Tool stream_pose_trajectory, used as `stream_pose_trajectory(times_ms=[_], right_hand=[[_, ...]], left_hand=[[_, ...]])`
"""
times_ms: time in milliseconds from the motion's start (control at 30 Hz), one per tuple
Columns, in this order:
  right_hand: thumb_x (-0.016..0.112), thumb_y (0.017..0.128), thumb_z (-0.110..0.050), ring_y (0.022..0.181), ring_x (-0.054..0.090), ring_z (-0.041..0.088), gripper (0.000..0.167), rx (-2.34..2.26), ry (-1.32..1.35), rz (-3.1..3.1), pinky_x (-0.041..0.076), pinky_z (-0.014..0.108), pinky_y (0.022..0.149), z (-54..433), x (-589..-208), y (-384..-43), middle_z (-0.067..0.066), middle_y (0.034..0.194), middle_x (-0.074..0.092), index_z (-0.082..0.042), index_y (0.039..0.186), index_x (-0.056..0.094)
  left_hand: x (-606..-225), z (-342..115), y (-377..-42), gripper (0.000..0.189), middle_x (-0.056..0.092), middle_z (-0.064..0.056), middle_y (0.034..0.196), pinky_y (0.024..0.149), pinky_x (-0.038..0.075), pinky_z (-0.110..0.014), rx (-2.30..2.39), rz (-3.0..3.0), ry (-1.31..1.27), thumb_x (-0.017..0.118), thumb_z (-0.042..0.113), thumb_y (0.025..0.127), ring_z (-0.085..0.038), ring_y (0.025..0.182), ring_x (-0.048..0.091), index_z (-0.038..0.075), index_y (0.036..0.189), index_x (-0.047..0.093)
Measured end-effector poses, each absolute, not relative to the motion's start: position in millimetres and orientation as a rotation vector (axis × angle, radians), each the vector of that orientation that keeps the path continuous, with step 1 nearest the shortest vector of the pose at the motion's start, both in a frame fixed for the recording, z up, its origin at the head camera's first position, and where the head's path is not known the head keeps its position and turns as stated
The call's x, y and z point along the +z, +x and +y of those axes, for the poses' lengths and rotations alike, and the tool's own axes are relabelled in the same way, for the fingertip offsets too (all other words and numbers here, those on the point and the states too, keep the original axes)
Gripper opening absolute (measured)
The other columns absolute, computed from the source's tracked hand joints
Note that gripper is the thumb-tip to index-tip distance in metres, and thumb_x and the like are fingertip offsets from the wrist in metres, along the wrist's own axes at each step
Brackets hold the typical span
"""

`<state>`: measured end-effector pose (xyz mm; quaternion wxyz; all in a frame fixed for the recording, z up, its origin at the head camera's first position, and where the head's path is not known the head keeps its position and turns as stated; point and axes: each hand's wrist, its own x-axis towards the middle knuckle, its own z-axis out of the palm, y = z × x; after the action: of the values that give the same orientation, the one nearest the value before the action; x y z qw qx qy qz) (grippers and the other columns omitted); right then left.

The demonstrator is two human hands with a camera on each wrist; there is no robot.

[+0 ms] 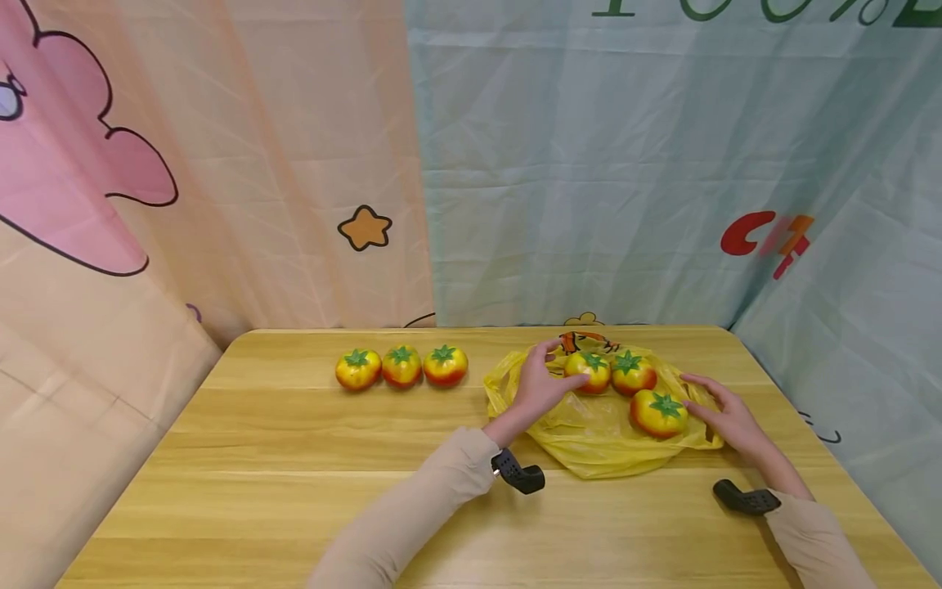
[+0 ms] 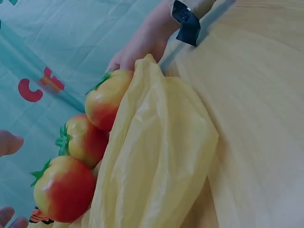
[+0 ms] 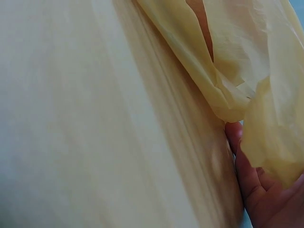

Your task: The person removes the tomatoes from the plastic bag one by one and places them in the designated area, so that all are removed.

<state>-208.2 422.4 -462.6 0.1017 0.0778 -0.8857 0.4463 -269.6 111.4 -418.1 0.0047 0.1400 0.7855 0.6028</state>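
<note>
Three red-and-yellow tomatoes with green leafy tops, the left tomato (image 1: 589,375), the middle tomato (image 1: 634,376) and the front tomato (image 1: 658,414), sit on a flattened yellow plastic bag (image 1: 589,438). My left hand (image 1: 543,383) reaches over the bag's left part, thumb and fingers spread around the left tomato. In the left wrist view its fingertips (image 2: 9,142) show apart from the tomatoes. At the bag's right edge is my right hand (image 1: 732,415), fingers extended, thumb close beside the front tomato. A fold of the bag hides part of this hand in the right wrist view.
Three more tomatoes stand in a row at the back left: a left one (image 1: 358,370), a middle one (image 1: 401,366) and a right one (image 1: 446,366). Printed curtains (image 1: 294,164) hang behind the wooden table (image 1: 309,442) and on both sides.
</note>
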Motion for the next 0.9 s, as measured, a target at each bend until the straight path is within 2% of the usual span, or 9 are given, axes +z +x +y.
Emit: stream_pose_trajectory(times_ms=[33,167,267,333,467,533,600,667,900], right_hand=[[0.056,0.097,-0.014,0.08,0.042,-0.017,0.047,1.312,0.234,-2.616,0.042,0.017,0.051,422.6,-462.3,-208.0,-0.04,0.12,0.033,0.004,0.138,0.042],[0.056,0.097,-0.013,0.064,0.048,-0.007,0.046,1.346,0.224,-2.615,0.042,0.022,0.046,422.1,-461.9,-207.3,-0.039,0.119,0.035,-0.001,0.139,0.044],[0.056,0.097,-0.014,0.044,0.041,0.008,0.046,1.375,0.207,-2.619,0.041,0.025,0.042,421.5,-461.9,-207.2,-0.039,0.116,0.035,-0.001,0.14,0.043],[0.056,0.097,-0.014,0.045,0.041,0.008,0.047,1.372,0.199,-2.624,0.041,0.025,0.042,421.5,-462.0,-207.3,-0.04,0.116,0.034,0.001,0.139,0.042],[0.056,0.097,-0.015,0.071,0.046,-0.009,0.048,1.344,0.204,-2.625,0.042,0.024,0.046,421.5,-462.5,-207.7,-0.04,0.118,0.033,0.004,0.138,0.041],[0.056,0.097,-0.015,0.082,0.044,-0.01,0.048,1.333,0.211,-2.623,0.042,0.024,0.047,421.3,-462.5,-207.7,-0.041,0.119,0.033,0.005,0.138,0.042],[0.057,0.097,-0.016,0.094,0.041,-0.015,0.048,1.32,0.217,-2.625,0.043,0.016,0.057,421.5,-462.5,-207.5,-0.04,0.12,0.033,0.005,0.138,0.042],[0.057,0.097,-0.016,0.096,0.041,-0.014,0.048,1.318,0.217,-2.624,0.044,0.016,0.056,421.5,-462.3,-207.1,-0.041,0.119,0.033,0.005,0.138,0.042],[0.056,0.097,-0.014,0.069,0.046,-0.006,0.046,1.352,0.202,-2.616,0.042,0.024,0.045,421.8,-462.1,-207.2,-0.039,0.118,0.037,0.002,0.138,0.043]], left_hand=[[-418.2,114.1,-270.7,0.068,0.05,-0.009,0.139,0.099,0.046,-0.041,1.878,2.465,0.429,0.08,0.023,0.079,-0.028,0.125,0.049,0.01,0.138,0.049],[-418.6,121.7,-275.2,0.07,0.05,-0.008,0.14,0.1,0.046,-0.042,1.844,2.47,0.426,0.08,0.024,0.078,-0.027,0.127,0.048,0.012,0.139,0.049],[-418.6,125.2,-279.0,0.07,0.048,-0.01,0.141,0.103,0.044,-0.043,1.819,2.459,0.454,0.08,0.023,0.078,-0.028,0.129,0.047,0.011,0.139,0.048],[-418.8,126.9,-281.5,0.071,0.047,-0.011,0.141,0.104,0.043,-0.043,1.79,2.46,0.474,0.079,0.023,0.079,-0.029,0.13,0.046,0.01,0.14,0.047],[-421.2,129.0,-286.0,0.072,0.047,-0.013,0.142,0.104,0.044,-0.041,1.718,2.49,0.5,0.08,0.024,0.078,-0.029,0.128,0.047,0.009,0.14,0.046],[-423.1,129.3,-287.4,0.073,0.047,-0.013,0.141,0.103,0.045,-0.039,1.685,2.504,0.505,0.08,0.025,0.078,-0.028,0.126,0.048,0.008,0.14,0.045],[-425.8,129.3,-289.1,0.073,0.048,-0.013,0.14,0.101,0.045,-0.037,1.671,2.501,0.514,0.08,0.024,0.078,-0.027,0.124,0.049,0.007,0.14,0.046],[-429.0,128.8,-290.4,0.072,0.049,-0.012,0.139,0.1,0.046,-0.036,1.666,2.492,0.524,0.08,0.023,0.078,-0.027,0.123,0.05,0.006,0.14,0.046],[-438.1,128.0,-295.1,0.073,0.052,-0.012,0.138,0.1,0.048,-0.034,1.646,2.455,0.557,0.081,0.02,0.077,-0.026,0.121,0.054,0.004,0.139,0.046]])
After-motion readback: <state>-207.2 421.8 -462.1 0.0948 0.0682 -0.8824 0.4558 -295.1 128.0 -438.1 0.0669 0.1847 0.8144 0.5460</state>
